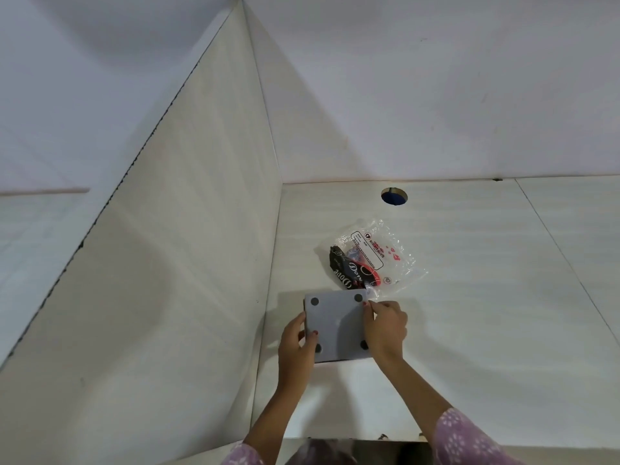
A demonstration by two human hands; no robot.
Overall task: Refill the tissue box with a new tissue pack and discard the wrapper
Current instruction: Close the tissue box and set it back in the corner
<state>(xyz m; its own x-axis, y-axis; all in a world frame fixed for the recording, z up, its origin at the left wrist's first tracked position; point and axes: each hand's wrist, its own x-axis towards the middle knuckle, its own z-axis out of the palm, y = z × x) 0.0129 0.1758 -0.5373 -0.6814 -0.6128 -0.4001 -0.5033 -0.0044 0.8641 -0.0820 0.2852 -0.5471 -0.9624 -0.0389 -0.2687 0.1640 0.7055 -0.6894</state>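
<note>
Head view: box (337, 327) sits upside down on the tabletop (486, 297), grey base with four dark feet facing up. Left hand (297, 344) grips its left edge, right hand (385, 325) curled over the right edge, fingertips pinching at the far corner. Wrapper (379, 260) lies just behind, looks emptied. Risk: base not seated, so flipping the box could drop it open. Wrapper still undiscarded.

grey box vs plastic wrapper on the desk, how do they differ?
The grey box is rigid, opaque and flat-faced, with four dark round pads at its corners; the plastic wrapper is crumpled, mostly clear film with red and black print. The box is held by the left hand and right hand; the wrapper lies loose behind it. Both sit on the white desk.
</note>
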